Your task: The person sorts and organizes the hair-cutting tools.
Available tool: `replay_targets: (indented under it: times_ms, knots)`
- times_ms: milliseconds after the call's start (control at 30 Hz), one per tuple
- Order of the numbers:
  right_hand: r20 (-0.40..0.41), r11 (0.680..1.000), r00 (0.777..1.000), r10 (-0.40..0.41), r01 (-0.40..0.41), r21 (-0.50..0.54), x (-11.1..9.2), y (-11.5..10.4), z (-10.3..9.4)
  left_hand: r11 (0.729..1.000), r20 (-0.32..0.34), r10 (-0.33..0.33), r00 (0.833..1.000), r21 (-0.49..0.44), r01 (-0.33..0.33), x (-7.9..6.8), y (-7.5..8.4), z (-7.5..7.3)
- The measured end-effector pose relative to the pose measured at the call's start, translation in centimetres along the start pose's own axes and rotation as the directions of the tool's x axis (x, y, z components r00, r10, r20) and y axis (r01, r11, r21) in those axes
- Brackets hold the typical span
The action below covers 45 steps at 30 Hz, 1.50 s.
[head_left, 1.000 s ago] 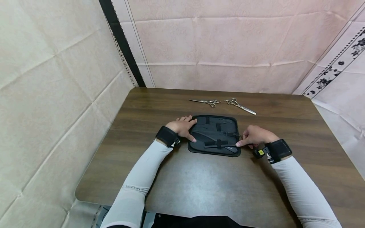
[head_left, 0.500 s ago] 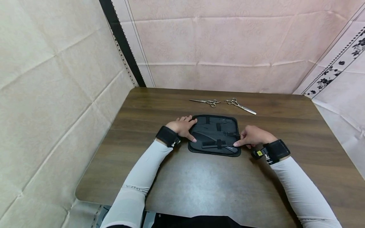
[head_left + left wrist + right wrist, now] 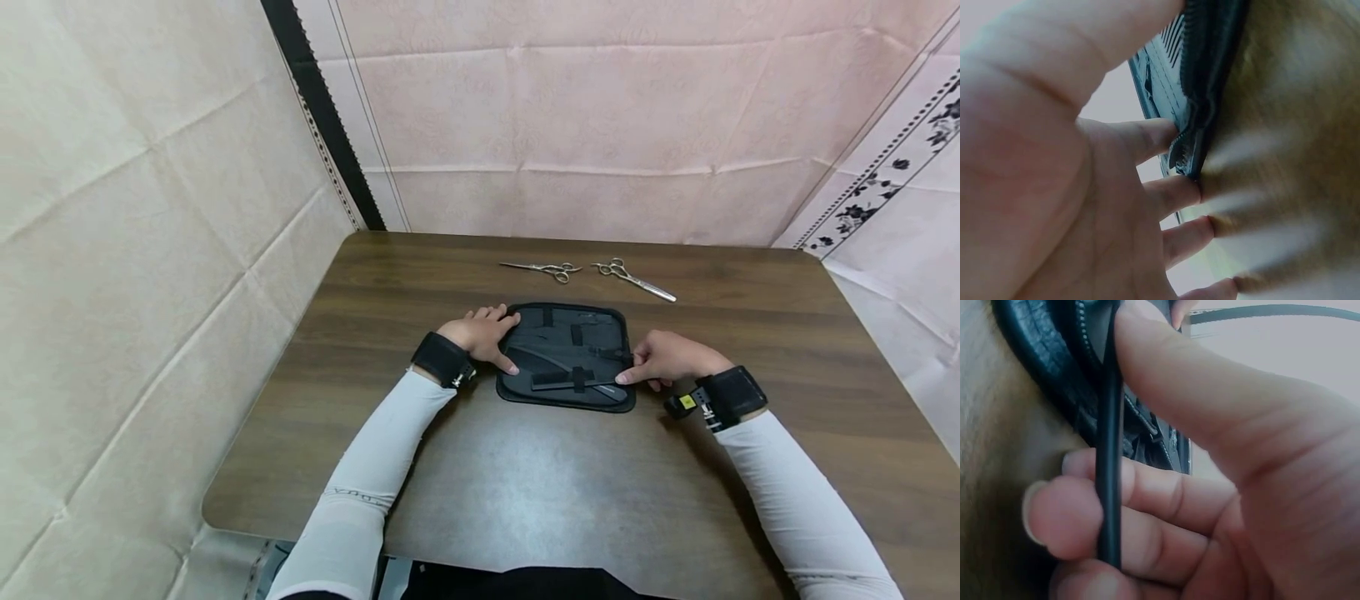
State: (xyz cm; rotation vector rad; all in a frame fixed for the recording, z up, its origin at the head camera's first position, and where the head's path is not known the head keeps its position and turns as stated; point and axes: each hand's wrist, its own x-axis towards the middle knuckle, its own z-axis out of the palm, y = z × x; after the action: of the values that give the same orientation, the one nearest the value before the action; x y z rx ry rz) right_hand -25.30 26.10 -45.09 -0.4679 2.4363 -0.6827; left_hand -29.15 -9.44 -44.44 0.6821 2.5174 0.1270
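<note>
A black zippered case (image 3: 558, 403) lies opened flat on the wooden table, with elastic loops across its inside. My left hand (image 3: 478, 335) rests on its left side, thumb over the inner face and fingers spread at the far edge. At the lower right, my right hand (image 3: 675, 357) pinches the end of a long thin black comb (image 3: 550, 381). The comb runs leftward under an elastic loop (image 3: 579, 379). In the right wrist view, the comb's narrow edge (image 3: 1110, 437) passes between thumb and curled fingers. Slanted teeth (image 3: 1173, 40) show inside the case in the left wrist view.
Beyond the case lie slim silver scissors (image 3: 551, 270) and silver thinning shears (image 3: 636, 282), near the table's (image 3: 420, 283) back edge. Pale cloth (image 3: 600, 108) hangs behind the table and along its left side.
My right hand has shifted slightly left, and the comb has slid a little further left through its loop, mostly in the first half second. The left hand stays on the case.
</note>
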Motion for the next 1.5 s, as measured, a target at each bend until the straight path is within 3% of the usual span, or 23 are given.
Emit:
replay_targets:
  times_ms: [333,600,967,1500]
  knots:
    - [0.071,0.997,0.997,-0.002,-0.003,0.082,-1.0,1.6,-0.9,1.0,0.013,0.006,1.0,-0.014,-0.006,-0.1,0.0,0.2]
    - [0.081,0.998,0.997,0.007,-0.012,0.059,-1.1,1.3,-1.2,1.0,0.004,0.015,1.0,-0.018,-0.015,0.1,-0.1,0.1]
    - [0.065,0.997,0.996,0.054,-0.058,0.05,-0.9,0.9,-1.3,1.0,-0.004,0.016,1.0,-0.025,-0.016,0.4,-0.3,0.1]
    - [0.054,0.999,0.998,0.032,-0.034,0.032,-0.8,0.9,-1.0,1.0,-0.006,0.017,1.0,-0.007,-0.017,0.3,-0.3,0.1]
